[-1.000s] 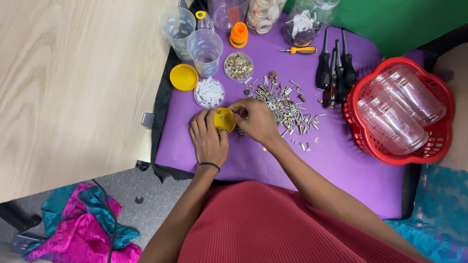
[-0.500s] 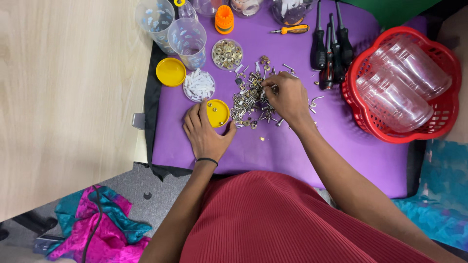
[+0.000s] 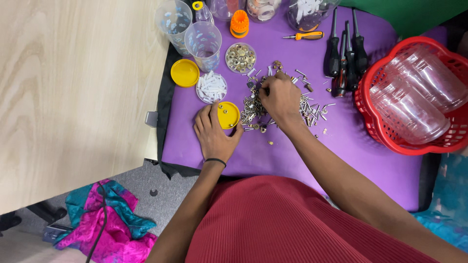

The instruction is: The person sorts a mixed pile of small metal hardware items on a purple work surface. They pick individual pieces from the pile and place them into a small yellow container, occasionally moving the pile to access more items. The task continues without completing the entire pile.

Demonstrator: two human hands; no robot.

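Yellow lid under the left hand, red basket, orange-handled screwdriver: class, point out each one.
Yellow lid (image 3: 228,115), head view, on its flat top.
Red basket (image 3: 390,142), head view, on its near rim.
Orange-handled screwdriver (image 3: 311,35), head view, on its handle.

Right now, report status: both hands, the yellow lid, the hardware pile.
Left hand cupped around yellow lid on purple mat. Right hand fingers down in loose hardware pile, grip unclear. Lid beside pile, nothing between.

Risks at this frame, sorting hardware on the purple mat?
1. The right hand digs in the loose screw pile; strays already lie apart, and more may scatter toward the mat edge.
2. The left hand only steadies the small yellow lid; a nudge might tip it.
3. The clear cups stand close and could be knocked.
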